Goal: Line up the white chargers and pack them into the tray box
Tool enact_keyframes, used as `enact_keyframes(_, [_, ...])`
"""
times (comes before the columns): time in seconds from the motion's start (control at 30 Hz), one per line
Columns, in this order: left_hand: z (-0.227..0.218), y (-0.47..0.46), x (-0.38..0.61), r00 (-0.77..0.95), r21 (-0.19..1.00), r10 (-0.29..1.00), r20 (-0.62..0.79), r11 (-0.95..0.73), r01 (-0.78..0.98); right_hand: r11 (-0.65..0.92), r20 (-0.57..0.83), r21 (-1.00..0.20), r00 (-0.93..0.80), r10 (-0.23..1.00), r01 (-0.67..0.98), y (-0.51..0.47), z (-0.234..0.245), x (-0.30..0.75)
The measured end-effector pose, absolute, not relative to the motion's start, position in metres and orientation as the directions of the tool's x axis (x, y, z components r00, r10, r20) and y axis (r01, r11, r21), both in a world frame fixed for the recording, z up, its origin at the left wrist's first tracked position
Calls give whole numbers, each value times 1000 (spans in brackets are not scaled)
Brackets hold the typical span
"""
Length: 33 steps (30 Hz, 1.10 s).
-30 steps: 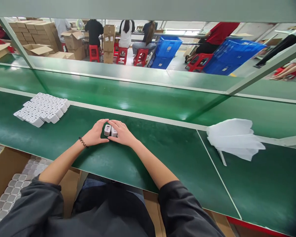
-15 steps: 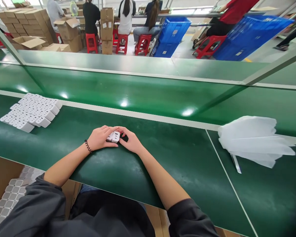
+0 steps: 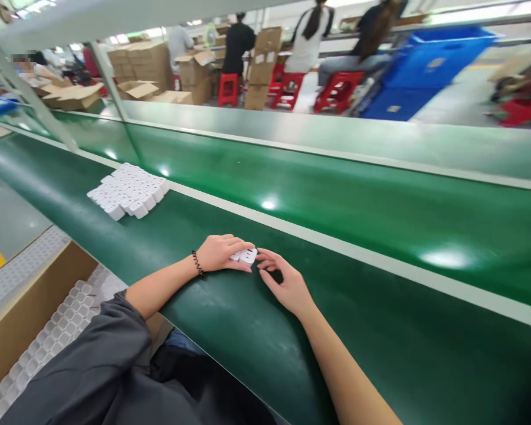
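Note:
Two white charger blocks (image 3: 248,256) with dark port slots stand side by side on the green work surface (image 3: 230,330). My left hand (image 3: 225,253) is wrapped round them, fingers across the far side and thumb along the near side, so the left block is mostly covered. Just right of the blocks is my right hand (image 3: 287,283), its thumb and fingers apart with nothing between them. Farther left, a tight cluster of similar white charger blocks (image 3: 128,190) stands with the slotted ends up.
A cardboard box (image 3: 30,316) at lower left holds rows of white blocks in clear trays. A pale strip (image 3: 318,234) runs along the surface's far side, with a green belt (image 3: 358,206) beyond. Blue crates (image 3: 429,71), red stools and seated people are in the background.
My right hand has come away from the charger blocks and its fingers have spread. My left hand stays on them. The view has turned left, and the white sheets on the right are out of sight.

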<state>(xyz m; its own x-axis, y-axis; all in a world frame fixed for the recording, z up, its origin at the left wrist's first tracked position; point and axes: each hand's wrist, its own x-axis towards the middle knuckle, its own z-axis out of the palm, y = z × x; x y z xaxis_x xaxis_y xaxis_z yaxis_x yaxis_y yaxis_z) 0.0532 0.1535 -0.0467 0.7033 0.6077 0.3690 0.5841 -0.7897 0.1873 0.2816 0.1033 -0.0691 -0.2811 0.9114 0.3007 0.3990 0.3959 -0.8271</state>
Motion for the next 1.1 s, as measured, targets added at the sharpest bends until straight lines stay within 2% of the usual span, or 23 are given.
enact_keyframes(0.2, [-35, 158, -4, 589, 113, 724, 360, -660, 743, 424, 302, -793, -322, 897, 438, 106, -77, 284])
enact_keyframes(0.43, [-36, 129, -146, 372, 60, 848, 378, -423, 904, 467, 327, -742, -348, 878, 481, 106, -79, 284])
enact_keyframes(0.57, [-35, 131, -203, 276, 41, 878, 390, -316, 948, 474, 332, -732, -352, 875, 489, 107, -79, 284])
enact_keyframes(0.7, [-29, 139, -227, 271, 35, 876, 398, -310, 950, 477, 331, -725, -357, 874, 497, 108, -80, 285])
enact_keyframes(0.87, [-26, 132, -233, 209, 69, 866, 455, -268, 961, 469, 319, -721, -357, 878, 509, 107, -78, 284])
enact_keyframes(1.03, [-41, 101, -236, -79, 194, 797, 599, -49, 980, 462, 313, -721, -352, 882, 517, 107, -79, 284])
enact_keyframes(1.1, [-47, 91, -239, -179, 262, 766, 618, 14, 965, 468, 315, -720, -359, 879, 513, 107, -80, 284])
